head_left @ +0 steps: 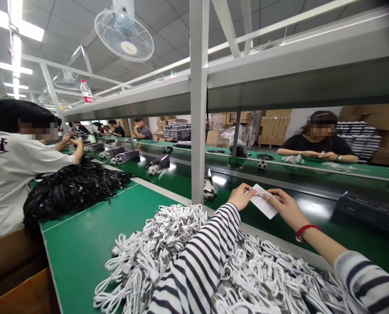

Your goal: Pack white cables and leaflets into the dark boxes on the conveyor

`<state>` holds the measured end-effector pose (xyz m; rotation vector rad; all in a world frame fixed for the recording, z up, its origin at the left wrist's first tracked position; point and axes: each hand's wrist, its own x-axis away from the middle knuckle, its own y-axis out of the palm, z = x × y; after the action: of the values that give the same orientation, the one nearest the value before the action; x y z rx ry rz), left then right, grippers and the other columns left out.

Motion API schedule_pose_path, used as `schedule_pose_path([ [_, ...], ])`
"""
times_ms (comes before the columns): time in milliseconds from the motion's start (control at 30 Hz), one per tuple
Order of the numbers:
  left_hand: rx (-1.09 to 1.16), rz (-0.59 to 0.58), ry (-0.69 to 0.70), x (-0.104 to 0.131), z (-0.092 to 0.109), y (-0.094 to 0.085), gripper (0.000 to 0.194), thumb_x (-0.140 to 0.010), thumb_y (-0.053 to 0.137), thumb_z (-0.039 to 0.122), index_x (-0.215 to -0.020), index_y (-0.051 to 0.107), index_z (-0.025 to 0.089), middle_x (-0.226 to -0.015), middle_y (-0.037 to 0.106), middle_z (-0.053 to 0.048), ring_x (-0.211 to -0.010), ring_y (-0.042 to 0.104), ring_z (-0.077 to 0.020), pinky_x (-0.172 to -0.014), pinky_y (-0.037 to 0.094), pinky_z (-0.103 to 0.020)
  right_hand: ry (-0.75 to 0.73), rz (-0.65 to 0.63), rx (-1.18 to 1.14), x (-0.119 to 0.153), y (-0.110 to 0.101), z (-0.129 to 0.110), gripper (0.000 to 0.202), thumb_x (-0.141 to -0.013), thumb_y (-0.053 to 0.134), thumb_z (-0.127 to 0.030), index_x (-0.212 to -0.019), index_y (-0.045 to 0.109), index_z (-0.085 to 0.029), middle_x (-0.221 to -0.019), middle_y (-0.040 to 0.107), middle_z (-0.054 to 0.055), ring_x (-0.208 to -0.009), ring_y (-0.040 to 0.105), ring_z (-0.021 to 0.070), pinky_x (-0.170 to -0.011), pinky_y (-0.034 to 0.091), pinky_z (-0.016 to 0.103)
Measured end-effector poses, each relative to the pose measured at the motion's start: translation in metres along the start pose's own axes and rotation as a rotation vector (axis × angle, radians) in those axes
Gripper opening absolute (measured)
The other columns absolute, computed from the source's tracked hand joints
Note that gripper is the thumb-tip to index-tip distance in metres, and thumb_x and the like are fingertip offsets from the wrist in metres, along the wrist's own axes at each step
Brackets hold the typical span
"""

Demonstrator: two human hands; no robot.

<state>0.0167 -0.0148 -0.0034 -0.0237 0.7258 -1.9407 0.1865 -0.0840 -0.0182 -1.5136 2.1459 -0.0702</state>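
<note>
Both of my hands hold a small white paper over the dark conveyor belt. My left hand pinches its upper left corner, where a bit of white cable seems to lie against it. On the paper's right side, my right hand has its thumb and fingers closed. A big pile of bundled white cables lies below my striped sleeves on the green table, on both sides of my left forearm.
A metal post stands left of my hands, with a shelf above. Soccer-ball items and boxes sit along the belt. At left, a person in white is beside black straps; another sits opposite, at right. A dark box lies at right.
</note>
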Motion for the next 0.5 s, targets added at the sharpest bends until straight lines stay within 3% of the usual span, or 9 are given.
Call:
schedule_pose_path([
  [167, 0.058, -0.129, -0.006, 0.0017, -0.0027, 0.0032, 0.053, -0.078, 0.059, 0.045, -0.120, 0.041, 0.017, -0.092, 0.060, -0.005, -0.078, 0.058, -0.0158, -0.074, 0.045, -0.028, -0.031, -0.046, 0.030, -0.0038, -0.0025, 0.0043, 0.040, -0.070, 0.060, -0.054, -0.089, 0.063, -0.019, -0.071, 0.068, 0.003, -0.060, 0.059, 0.0180, -0.050, 0.044, 0.026],
  [333, -0.043, -0.144, 0.060, 0.0047, 0.0033, -0.0008, 0.034, -0.078, 0.060, 0.041, -0.102, 0.055, 0.017, -0.097, 0.061, -0.004, -0.090, 0.056, -0.0183, -0.081, 0.043, -0.028, 0.054, -0.075, -0.085, -0.0038, -0.0003, 0.0028, 0.042, -0.065, 0.065, -0.054, -0.088, 0.063, -0.018, -0.071, 0.068, 0.003, -0.062, 0.059, 0.0176, -0.052, 0.044, 0.026],
  [500, -0.066, -0.103, 0.058, 0.0055, 0.0064, -0.0056, 0.031, -0.081, 0.056, 0.040, -0.102, 0.054, 0.018, -0.097, 0.061, -0.003, -0.090, 0.056, -0.0177, -0.080, 0.043, -0.027, 0.184, -0.041, -0.186, 0.0015, -0.0004, -0.0046, 0.043, -0.063, 0.070, -0.050, -0.093, 0.061, -0.020, -0.065, 0.066, 0.000, -0.060, 0.058, 0.0154, -0.050, 0.042, 0.024],
])
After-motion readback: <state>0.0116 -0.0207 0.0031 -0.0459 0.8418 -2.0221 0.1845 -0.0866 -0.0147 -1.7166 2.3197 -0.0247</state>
